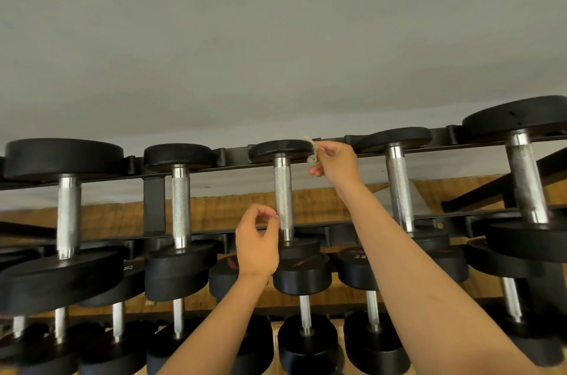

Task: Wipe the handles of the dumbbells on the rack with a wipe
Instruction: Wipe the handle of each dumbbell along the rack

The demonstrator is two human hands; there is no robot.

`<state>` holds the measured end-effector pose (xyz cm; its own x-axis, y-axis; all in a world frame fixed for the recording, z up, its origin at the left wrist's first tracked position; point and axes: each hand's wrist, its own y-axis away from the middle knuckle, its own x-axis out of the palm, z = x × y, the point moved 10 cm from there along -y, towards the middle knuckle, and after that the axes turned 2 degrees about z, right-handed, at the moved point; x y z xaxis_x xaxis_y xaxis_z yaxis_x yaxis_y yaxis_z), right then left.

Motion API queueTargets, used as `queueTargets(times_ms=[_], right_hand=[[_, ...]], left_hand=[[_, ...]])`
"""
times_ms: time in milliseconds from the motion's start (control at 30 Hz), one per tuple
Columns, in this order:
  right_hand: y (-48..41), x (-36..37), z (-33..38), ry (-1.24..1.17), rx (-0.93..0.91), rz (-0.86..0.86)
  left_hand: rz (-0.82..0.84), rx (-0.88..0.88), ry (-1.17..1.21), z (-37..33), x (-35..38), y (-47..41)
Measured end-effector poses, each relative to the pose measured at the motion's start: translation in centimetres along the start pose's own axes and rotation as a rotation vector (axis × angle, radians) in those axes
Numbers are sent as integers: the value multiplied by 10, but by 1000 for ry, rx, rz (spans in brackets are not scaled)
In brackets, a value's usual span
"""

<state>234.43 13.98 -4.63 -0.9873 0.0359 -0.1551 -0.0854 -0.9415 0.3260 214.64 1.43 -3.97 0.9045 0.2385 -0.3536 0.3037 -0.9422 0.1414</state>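
A plain grey wall (276, 37) fills the upper half under soft, even light; below it lies a warm brown wood-grained floor (214, 212), faintly glossy; a pale strip (233, 187) runs between them.

Five top-row dumbbells (283, 196), one wipe (313, 151), two hands (257, 247), one rack (154, 202)

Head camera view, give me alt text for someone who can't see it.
A person's right hand pinches a small crumpled wipe beside the far end of a dumbbell on a black rack. The left hand, fingers curled, is beside the near end of its knurled steel handle. More dumbbells sit alongside and below.
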Motion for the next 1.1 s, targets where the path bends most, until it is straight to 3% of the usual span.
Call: queueTargets(times_ms=[567, 667, 833, 1100], right_hand=[[10, -11, 7, -121, -84, 11], [3, -12, 16, -35, -87, -4], [29, -17, 46, 85, -283, -110], [41, 15, 89, 202, -476, -35]], left_hand=[[-8, 21, -2, -2, 1, 2], [-7, 14, -18, -3, 2, 3], [-31, 29, -47, -3, 1, 3], [-103, 43, -64, -7, -3, 7]])
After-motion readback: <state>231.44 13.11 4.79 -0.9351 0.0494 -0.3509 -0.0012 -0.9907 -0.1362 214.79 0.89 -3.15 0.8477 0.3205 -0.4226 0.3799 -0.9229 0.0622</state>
